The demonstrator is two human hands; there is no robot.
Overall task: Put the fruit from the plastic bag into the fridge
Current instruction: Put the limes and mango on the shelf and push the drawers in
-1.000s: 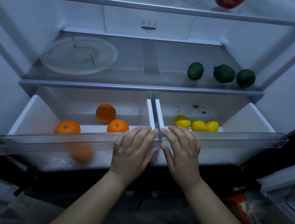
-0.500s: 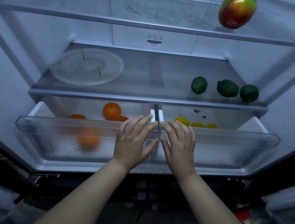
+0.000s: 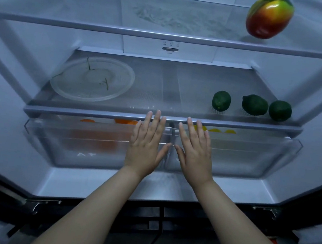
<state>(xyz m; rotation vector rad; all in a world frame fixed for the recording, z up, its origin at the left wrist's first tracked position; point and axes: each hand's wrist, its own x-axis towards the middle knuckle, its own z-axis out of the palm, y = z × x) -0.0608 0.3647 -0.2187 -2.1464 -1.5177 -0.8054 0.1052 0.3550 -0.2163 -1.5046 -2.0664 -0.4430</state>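
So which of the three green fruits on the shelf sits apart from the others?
The leftmost green fruit, with a clear gap beside it; the middle one and the rightmost one sit close together.

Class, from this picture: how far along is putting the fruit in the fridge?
Done: mango on the top shelf, three green fruits below, oranges and lemons in the drawers. In hand: left hand and right hand press flat on the drawer fronts. Left: probably only shutting the fridge; no bag shows.
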